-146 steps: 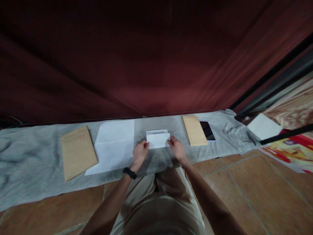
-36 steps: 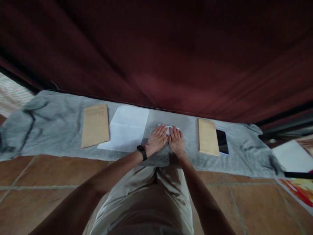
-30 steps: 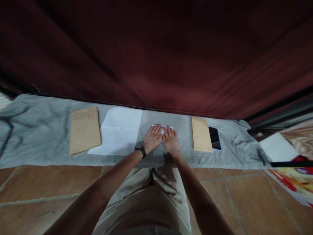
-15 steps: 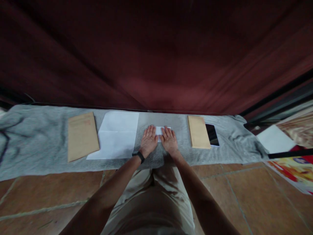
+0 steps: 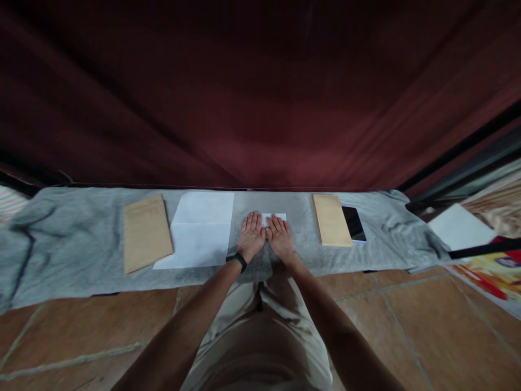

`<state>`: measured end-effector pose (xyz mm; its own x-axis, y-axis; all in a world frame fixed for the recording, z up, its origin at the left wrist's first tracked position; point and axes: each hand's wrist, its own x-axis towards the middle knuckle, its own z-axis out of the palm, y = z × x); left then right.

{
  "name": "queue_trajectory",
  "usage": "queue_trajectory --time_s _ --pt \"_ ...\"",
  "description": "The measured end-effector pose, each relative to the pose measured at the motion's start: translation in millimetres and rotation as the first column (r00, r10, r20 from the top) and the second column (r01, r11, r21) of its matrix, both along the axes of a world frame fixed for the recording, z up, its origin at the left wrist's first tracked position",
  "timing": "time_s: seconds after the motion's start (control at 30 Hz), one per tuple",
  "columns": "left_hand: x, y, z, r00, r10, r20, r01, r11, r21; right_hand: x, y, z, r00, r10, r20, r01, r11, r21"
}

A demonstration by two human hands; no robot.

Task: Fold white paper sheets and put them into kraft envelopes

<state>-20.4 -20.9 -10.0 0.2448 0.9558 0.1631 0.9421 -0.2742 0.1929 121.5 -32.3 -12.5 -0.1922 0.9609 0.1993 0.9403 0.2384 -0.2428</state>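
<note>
Two palms down: left hand (image 5: 251,239) and right hand (image 5: 281,239) flat over the folded paper (image 5: 264,219), midway along the table (image 5: 301,233), between far and near edges. Fingers stretched out, slightly apart, clamped on nothing. Latest change I note: hands a touch closer, less white showing between them than half a second ago. My read: a crease being pressed flat. Nearly five seconds back, fingers pinched the paper's sides. White sheet (image 5: 205,228) and brown envelope (image 5: 147,234), toward the table's left end, look unmoved.
</note>
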Motion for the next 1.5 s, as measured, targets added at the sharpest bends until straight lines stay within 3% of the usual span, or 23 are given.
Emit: queue_trajectory --time_s 0.33,0.83,1.3,1.5 --pt "0.1 0.6 0.0 1.000 0.003 -0.023 -0.003 1.000 -0.003 8.9 -9.3 -5.4 0.989 -0.150 0.008 0.150 0.988 0.035" --pt "-12.0 -9.4 1.4 1.000 -0.014 -0.027 0.015 1.000 0.008 7.8 -11.4 0.0 0.984 -0.174 0.050 0.174 0.985 0.000" --pt "-9.4 -18.0 3.9 0.999 0.015 -0.044 -0.014 1.000 0.026 7.5 -13.2 -0.3 0.987 -0.161 -0.002 0.161 0.986 0.050" --pt "1.6 -18.0 8.5 0.991 -0.129 -0.023 0.130 0.991 0.043 7.9 -13.1 -1.3 0.987 -0.159 -0.002 0.159 0.985 0.071"
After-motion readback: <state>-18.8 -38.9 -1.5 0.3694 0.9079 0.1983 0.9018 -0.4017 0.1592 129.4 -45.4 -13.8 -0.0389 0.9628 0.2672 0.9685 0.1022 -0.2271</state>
